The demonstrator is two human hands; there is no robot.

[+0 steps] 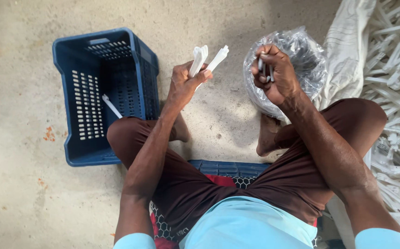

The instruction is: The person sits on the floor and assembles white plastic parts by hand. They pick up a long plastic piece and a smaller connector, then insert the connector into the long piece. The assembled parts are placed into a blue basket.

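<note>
Gripping white plastic strips [207, 60] fanned upright in the left hand [184, 85], pinching small dark pins [265, 69] in the right hand [276, 76] above the clear bag [306, 50], beside the blue crate [137, 55].

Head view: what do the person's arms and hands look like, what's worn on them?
Both hands, left hand and right hand, are bare: no gloves, rings or watch visible. Forearms uncovered. Short light blue sleeves show at the bottom edge of the view on both arms.
</note>
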